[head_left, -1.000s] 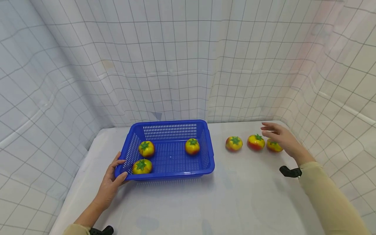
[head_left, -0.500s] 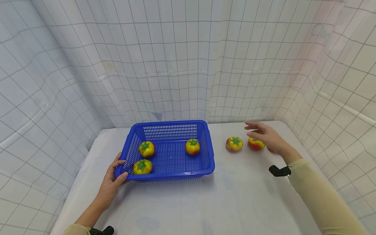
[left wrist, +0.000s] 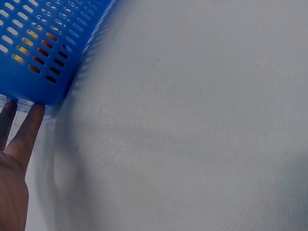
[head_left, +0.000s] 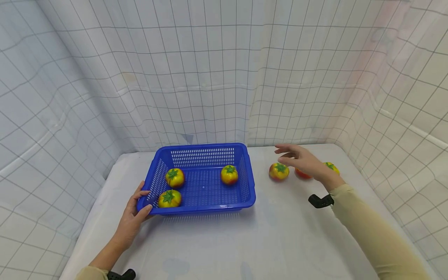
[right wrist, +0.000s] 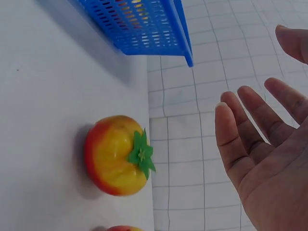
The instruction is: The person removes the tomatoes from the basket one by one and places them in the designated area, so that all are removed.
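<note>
A blue plastic basket (head_left: 250, 179) with slotted walls stands on the white table. Inside lie two red-and-yellow tomatoes (head_left: 175, 178) at its left and one tomato (head_left: 229, 175) at its right. My left hand (head_left: 130, 221) grips the near left corner, thumb at the front rim and fingers along the side. To the right of the basket, my right hand (head_left: 301, 158) hovers with relaxed fingers and an unoccupied palm. Beneath its fingertips is a tomato (head_left: 279, 172); the hand partly covers a second tomato (head_left: 303, 174), and a third tomato (head_left: 331, 167) shows past the wrist.
White cloth with a dark grid (head_left: 217, 77) hangs behind the table and along both sides. The white table top (head_left: 224, 249) stretches in front of the basket. Black wrist-worn devices (head_left: 320, 201) sit at both sleeves.
My right hand has moved left above the row of tomatoes, from the rightmost to the leftmost, uncovering the rightmost one. The left hand, the basket and the tomatoes have stayed put.
</note>
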Tool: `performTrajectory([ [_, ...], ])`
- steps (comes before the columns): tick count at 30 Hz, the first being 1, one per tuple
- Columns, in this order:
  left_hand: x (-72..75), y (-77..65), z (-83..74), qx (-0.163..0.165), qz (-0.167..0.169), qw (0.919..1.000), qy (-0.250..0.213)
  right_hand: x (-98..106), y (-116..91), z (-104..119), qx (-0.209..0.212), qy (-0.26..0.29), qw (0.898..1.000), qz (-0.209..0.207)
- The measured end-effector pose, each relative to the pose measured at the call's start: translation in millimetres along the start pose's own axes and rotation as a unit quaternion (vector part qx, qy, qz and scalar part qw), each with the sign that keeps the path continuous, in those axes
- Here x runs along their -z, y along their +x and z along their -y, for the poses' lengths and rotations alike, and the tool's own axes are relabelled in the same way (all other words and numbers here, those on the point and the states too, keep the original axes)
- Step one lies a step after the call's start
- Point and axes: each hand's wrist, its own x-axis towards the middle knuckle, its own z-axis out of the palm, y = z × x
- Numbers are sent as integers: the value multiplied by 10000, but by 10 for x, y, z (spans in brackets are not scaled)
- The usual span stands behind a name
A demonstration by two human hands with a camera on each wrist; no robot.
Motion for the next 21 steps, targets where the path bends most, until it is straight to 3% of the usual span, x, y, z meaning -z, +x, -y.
performTrajectory([
  [8,-5,1,1,18,-7,10000,47,-192,182,274,258,-48,9992,316],
  [14,-13,4,-4,74,-25,9999,90,-337,292,445,63,-1,9986,521],
  [21,-19,1,-17,113,-49,9998,150,-491,452,551,455,-65,9964,708],
])
